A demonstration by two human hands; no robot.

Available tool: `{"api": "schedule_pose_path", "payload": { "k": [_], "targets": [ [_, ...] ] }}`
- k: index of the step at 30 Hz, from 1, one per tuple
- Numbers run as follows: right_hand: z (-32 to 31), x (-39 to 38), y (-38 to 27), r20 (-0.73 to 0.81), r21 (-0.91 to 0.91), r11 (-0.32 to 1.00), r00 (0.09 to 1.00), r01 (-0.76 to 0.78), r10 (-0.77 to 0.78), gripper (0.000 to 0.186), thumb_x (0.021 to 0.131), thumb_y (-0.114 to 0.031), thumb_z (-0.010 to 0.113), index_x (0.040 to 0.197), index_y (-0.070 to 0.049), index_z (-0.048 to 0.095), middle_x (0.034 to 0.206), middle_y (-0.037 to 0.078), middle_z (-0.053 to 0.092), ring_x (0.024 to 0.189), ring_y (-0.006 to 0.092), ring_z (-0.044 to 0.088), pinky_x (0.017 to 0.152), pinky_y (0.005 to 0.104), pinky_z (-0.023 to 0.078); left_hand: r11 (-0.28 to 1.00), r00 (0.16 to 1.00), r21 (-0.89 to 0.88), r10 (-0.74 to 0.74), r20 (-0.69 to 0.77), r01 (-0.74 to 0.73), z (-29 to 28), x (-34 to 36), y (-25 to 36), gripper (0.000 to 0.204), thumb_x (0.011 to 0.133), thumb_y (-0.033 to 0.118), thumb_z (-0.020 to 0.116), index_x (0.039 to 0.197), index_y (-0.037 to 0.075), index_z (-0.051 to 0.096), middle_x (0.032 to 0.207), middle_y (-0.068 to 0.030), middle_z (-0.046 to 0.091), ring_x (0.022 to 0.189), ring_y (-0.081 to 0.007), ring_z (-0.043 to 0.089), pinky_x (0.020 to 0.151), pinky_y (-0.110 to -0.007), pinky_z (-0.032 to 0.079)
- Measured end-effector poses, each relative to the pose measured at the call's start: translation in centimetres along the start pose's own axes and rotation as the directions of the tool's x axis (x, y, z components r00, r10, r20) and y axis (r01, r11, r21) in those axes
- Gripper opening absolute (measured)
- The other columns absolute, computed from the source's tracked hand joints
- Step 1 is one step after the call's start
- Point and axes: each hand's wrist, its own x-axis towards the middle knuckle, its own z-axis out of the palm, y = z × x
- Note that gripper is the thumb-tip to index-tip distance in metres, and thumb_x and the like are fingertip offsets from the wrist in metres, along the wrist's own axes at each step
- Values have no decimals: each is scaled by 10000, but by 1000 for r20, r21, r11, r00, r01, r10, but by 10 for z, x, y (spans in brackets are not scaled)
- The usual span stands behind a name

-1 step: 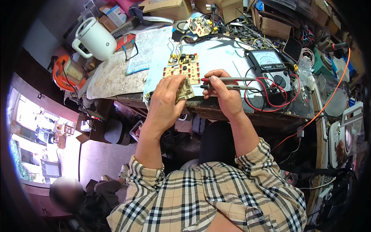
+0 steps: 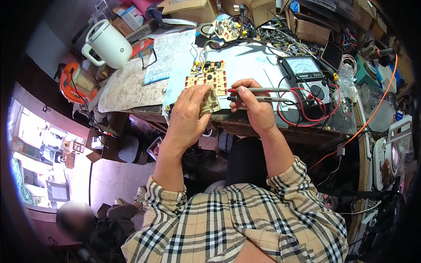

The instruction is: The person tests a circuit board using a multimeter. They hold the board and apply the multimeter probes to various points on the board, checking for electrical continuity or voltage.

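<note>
A small board (image 2: 212, 104) is being held at the bench's front edge (image 2: 263, 124) by the left hand (image 2: 188, 107), its fingers being closed over the board and its thumb being set along the near side. Just beyond, a larger board (image 2: 204, 79) is being left lying on white paper (image 2: 179, 72), with wires (image 2: 204, 53) being led off its far end.

Two probes, one red (image 2: 268, 89) and one black (image 2: 265, 99), are being pinched together in the right hand (image 2: 258, 109), the thumb and fingers being clamped on both. Their tips are being pointed left, close beside the small board; whether contact is being made cannot be told. Red and black leads (image 2: 340, 98) are being looped on the bench by the meter (image 2: 302, 65), to the right.

Against the picture just before, no clear change is being shown: hands, boards and probes are being kept in the same places. The work, it seems, is being held steady at one spot.
</note>
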Motion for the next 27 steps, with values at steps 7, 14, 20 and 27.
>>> {"api": "schedule_pose_path", "payload": {
  "k": [7, 14, 20, 27],
  "targets": [
    [1, 0, -1, 38, -6, 1000, 999, -13, 13, 223, 1000, -199, 549, 1108, -5, 574, 974, 79, 630, 730, 117, 642, 608, 240, 542, 999, 1000, -41, 5, 28, -4, 0, 0, 3, 626, 684, -52, 683, 1281, 34, 517, 1188, -173, 581, 1136, -361, 541, 988, -422, 446],
    [1, 0, -1, 53, -4, 1000, 998, -17, 17, 226, 999, -198, 551, 1116, -7, 576, 975, 79, 630, 724, 118, 642, 609, 234, 543, 993, 998, -108, -45, 51, 50, 0, -1, 6, 787, 684, -64, 674, 1416, 72, 417, 1216, -178, 581, 1123, -354, 558, 979, -416, 453],
    [2, -1, 0, 39, -5, 1000, 999, -30, 30, 213, 998, -195, 558, 1101, -9, 579, 962, 66, 636, 726, 113, 642, 616, 234, 546, 991, 998, -122, -41, 43, 46, 2, -2, 5, 792, 688, -68, 656, 1424, 77, 405, 1213, -183, 583, 1110, -354, 565, 963, -415, 460],
    [0, 1, 3, 46, 2, 1000, 999, -27, 27, 191, 1002, -167, 534, 1104, -12, 579, 958, 66, 642, 708, 108, 633, 626, 254, 549, 998, 999, -59, -28, 28, 30, 4, 1, 6, 772, 688, -69, 623, 1419, 81, 426, 1189, -187, 587, 1100, -357, 571, 944, -421, 467]
  ]
}}
